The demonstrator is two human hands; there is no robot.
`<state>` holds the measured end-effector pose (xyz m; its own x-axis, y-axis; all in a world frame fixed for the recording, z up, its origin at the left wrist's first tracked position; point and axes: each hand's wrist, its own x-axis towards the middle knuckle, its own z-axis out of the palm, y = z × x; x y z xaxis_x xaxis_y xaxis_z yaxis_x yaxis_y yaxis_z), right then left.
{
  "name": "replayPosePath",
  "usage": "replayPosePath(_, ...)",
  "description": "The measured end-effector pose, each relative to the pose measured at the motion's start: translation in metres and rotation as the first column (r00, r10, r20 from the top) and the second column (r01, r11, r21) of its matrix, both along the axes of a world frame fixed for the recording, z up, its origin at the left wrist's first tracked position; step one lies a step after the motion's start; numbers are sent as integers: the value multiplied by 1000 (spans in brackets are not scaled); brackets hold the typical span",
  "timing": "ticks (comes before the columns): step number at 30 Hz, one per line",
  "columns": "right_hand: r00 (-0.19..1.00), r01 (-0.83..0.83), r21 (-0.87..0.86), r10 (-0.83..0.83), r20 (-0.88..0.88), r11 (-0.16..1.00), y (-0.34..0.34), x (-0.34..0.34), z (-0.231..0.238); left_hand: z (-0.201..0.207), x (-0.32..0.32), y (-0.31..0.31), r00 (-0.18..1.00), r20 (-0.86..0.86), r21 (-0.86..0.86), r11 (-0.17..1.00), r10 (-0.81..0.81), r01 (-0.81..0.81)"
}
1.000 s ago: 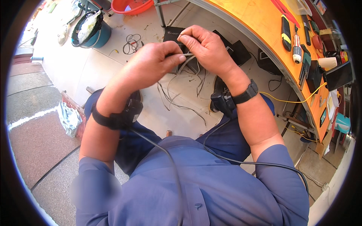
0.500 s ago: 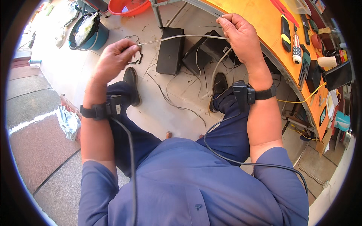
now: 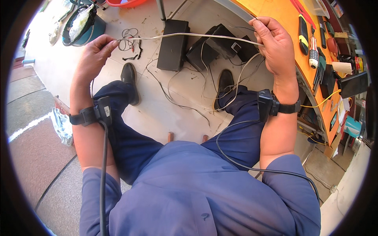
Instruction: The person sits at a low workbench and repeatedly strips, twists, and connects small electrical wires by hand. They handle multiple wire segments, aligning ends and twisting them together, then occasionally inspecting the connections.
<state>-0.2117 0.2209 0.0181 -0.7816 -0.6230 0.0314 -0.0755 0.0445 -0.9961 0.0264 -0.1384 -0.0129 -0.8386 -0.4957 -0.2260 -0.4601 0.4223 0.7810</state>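
Note:
A thin pale cable (image 3: pixel 189 34) is stretched in a shallow arc between my two raised hands. My left hand (image 3: pixel 94 55) pinches one part of it between thumb and fingertips. At the other side my right hand (image 3: pixel 275 43) is closed on the cable too, and a short dark end sticks out above its thumb. From the right hand a length of the cable hangs in a loop toward my right shoe (image 3: pixel 226 80). Below the stretched part, black box-shaped speakers (image 3: pixel 172 45) lie on the floor among loose wires (image 3: pixel 169 94).
An orange workbench (image 3: pixel 260 7) curves along the right, holding a yellow-black cutter (image 3: pixel 303 37), a screwdriver (image 3: pixel 313 53) and other tools. At the far left stands a blue bucket (image 3: pixel 94 33) with a black liner. A red basin (image 3: pixel 126 3) sits at the back.
My hands have moved farther apart, the left one leftward and the right one rightward. The cable between them is longer, and its hanging loop has shifted right.

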Motion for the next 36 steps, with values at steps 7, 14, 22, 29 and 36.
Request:
replayPosePath(7, 997, 72, -6, -72, 43, 997, 21, 2, 16, 4, 4, -9, 992, 16, -133, 984, 124, -121)
replayPosePath(14, 1000, 22, 105, -22, -1, 994, 29, 2, 10, 8, 9, -12, 957, -61, -176, 940, 285, -292)
replayPosePath(22, 999, -24, 189, 18, 33, 982, 27, 4, 6, 7, 10, -12, 959, -92, -186, 942, 266, -279)
replayPosePath(29, 997, 46, 149, -54, 47, 988, 24, 1, 7, 8, 13, -13, 958, -62, -140, 948, 280, -286)
replayPosePath(36, 1000, 18, 96, -19, 7, 995, 29, -3, 10, 8, 22, -25, 918, -10, -208, 897, 397, -391)
